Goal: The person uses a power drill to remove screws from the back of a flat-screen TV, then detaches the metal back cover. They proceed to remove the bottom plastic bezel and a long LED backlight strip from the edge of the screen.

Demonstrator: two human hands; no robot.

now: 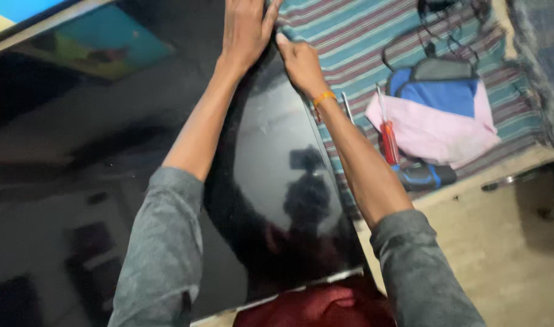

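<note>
Here, left hand [245,30] flat, fingers together, on screen panel [277,181] far edge; right hand [299,60] pinches same edge beside striped cloth [349,36].

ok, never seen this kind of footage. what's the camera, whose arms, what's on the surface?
One picture, from a camera worn on a person's head, looking down. The two arms in grey sleeves are that person's own. The left hand lies flat on the far corner of a big dark glossy panel; the right hand grips its edge there. The panel lies on a striped cloth. Beside it: a red-handled screwdriver, a dark tool, a pink cloth, a blue pouch and black cables.
</note>
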